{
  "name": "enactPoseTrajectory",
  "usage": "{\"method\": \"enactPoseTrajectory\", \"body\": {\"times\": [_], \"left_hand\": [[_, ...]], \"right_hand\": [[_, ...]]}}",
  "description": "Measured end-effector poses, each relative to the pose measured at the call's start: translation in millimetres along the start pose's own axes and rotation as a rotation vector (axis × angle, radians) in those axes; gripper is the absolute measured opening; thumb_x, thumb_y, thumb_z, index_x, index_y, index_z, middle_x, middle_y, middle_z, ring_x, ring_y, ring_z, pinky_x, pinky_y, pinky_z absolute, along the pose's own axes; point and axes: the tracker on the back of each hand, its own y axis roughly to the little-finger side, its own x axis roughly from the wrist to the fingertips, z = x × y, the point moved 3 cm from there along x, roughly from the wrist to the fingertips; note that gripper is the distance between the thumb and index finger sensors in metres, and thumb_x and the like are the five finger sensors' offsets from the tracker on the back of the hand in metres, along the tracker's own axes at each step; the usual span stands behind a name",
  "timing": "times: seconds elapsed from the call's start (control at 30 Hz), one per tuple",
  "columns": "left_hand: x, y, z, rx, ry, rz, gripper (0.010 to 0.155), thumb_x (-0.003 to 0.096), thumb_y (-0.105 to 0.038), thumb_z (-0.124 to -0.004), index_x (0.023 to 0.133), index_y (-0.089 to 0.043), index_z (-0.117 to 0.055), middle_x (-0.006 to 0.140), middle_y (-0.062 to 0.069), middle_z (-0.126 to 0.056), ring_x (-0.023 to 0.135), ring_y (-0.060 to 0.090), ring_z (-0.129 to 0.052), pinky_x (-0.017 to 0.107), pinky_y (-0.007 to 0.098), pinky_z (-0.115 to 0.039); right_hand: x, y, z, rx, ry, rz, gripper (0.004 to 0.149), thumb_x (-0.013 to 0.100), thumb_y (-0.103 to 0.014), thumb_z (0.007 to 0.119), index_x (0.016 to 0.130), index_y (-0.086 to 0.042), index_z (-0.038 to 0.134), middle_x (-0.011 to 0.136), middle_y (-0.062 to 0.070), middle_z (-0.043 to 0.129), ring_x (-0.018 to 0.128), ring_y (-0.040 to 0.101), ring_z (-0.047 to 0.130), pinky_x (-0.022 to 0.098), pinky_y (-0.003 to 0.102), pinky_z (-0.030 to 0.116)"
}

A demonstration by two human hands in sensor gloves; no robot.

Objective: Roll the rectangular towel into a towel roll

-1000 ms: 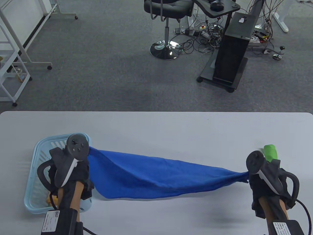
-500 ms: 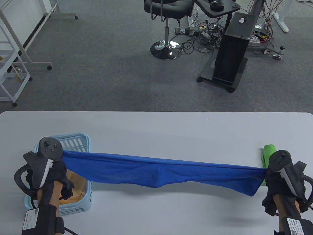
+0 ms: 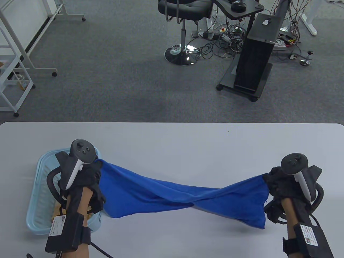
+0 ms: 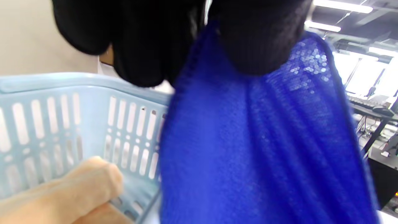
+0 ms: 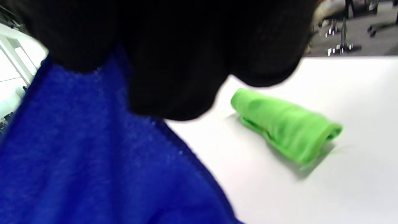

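Note:
A blue towel (image 3: 185,194) hangs stretched between my two hands above the white table (image 3: 172,139), sagging and twisted in the middle. My left hand (image 3: 92,172) grips its left end above the basket; the left wrist view shows my gloved fingers (image 4: 258,40) pinching the cloth (image 4: 258,149). My right hand (image 3: 272,181) grips the right end; in the right wrist view my gloved fingers (image 5: 174,62) hold the blue cloth (image 5: 93,161).
A light blue plastic basket (image 3: 40,193) sits at the left under my left arm, with tan cloth (image 4: 62,193) inside. A rolled green towel (image 5: 283,124) lies on the table by my right hand, hidden by it in the table view.
Both hands moved inward and away from me, so the taut towel went slack and twisted in the middle. My right hand now hides the green roll in the table view.

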Motion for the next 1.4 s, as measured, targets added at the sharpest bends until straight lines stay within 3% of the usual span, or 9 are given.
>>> {"method": "enactPoseTrajectory", "body": {"times": [0.2,0.3,0.37,0.47,0.87,1.0,1.23,1.33,1.4], "left_hand": [[15,1,5,-0.363,0.062,-0.024,0.041,0.0413,-0.04,-0.083,0.075,-0.024,-0.1,0.087,0.014,-0.093,0.018,0.008,-0.101,0.022,0.038,-0.089],[25,0,1,-0.66,0.087,-0.021,0.044,0.0454,-0.034,-0.077,0.085,-0.022,-0.091,0.07,0.018,-0.106,0.004,0.004,-0.105,0.011,0.034,-0.092],[35,-4,-4,-0.839,0.103,-0.024,0.043,0.0461,-0.029,-0.076,0.088,-0.023,-0.086,0.065,0.019,-0.108,0.01,0.007,-0.113,0.013,0.036,-0.094],[44,-11,-7,-0.941,0.109,-0.045,0.043,0.0469,-0.031,-0.073,0.088,-0.023,-0.082,0.069,0.02,-0.106,0.042,0.022,-0.119,0.03,0.044,-0.095],[49,40,13,-1.065,-0.129,0.06,0.042,0.0412,-0.03,-0.07,0.076,-0.011,-0.083,0.079,0.026,-0.097,0.058,0.026,-0.115,0.043,0.042,-0.095],[36,30,19,-0.878,-0.269,0.007,0.042,0.0413,-0.03,-0.072,0.076,-0.01,-0.085,0.075,0.028,-0.1,0.053,0.026,-0.116,0.039,0.043,-0.096],[22,-4,13,-0.63,-0.099,-0.05,0.042,0.0415,-0.04,-0.083,0.072,-0.018,-0.1,0.079,0.019,-0.099,0.01,0.005,-0.104,0.015,0.033,-0.091],[23,-12,-2,-0.815,0.038,-0.066,0.042,0.0436,-0.038,-0.08,0.077,-0.019,-0.097,0.077,0.019,-0.1,0.001,-0.001,-0.1,0.008,0.028,-0.09],[24,-17,-15,-1.045,0.104,-0.057,0.044,0.0475,-0.032,-0.072,0.087,-0.016,-0.084,0.075,0.021,-0.101,-0.002,-0.004,-0.101,0.004,0.027,-0.091]], "right_hand": [[18,9,-1,0.412,-0.053,0.064,0.045,0.031,-0.036,0.079,0.07,-0.017,0.095,0.072,0.016,0.095,0.013,0.001,0.108,0.019,0.03,0.094],[27,16,0,0.593,-0.077,0.103,0.046,0.032,-0.033,0.079,0.072,-0.016,0.093,0.069,0.017,0.096,0.022,0.001,0.112,0.023,0.03,0.097],[35,18,1,0.687,-0.119,0.081,0.045,0.034,-0.032,0.077,0.075,-0.018,0.088,0.074,0.016,0.093,0.048,0.008,0.111,0.042,0.035,0.093],[43,24,-3,0.752,-0.101,0.088,0.044,0.035,-0.038,0.075,0.074,-0.02,0.087,0.081,0.016,0.087,0.06,0.007,0.106,0.051,0.035,0.089],[44,99,-40,0.816,0.198,0.23,0.039,0.03,-0.037,0.075,0.059,-0.017,0.093,0.071,0.014,0.094,0.049,0.003,0.111,0.045,0.031,0.093],[36,91,-37,0.746,0.175,0.209,0.04,0.031,-0.038,0.075,0.058,-0.016,0.094,0.066,0.014,0.097,0.04,0.007,0.113,0.038,0.035,0.094],[25,74,-24,0.783,0.008,0.164,0.042,0.033,-0.046,0.074,0.055,-0.018,0.096,0.062,0.011,0.099,0.008,-0.002,0.105,0.016,0.027,0.094],[23,66,-12,0.883,-0.074,0.156,0.041,0.034,-0.043,0.074,0.058,-0.017,0.095,0.064,0.014,0.098,0.007,-0.006,0.106,0.014,0.023,0.096],[24,60,-6,0.937,-0.109,0.125,0.041,0.035,-0.041,0.072,0.064,-0.018,0.091,0.07,0.016,0.094,0.029,-0.004,0.113,0.029,0.026,0.098]]}}
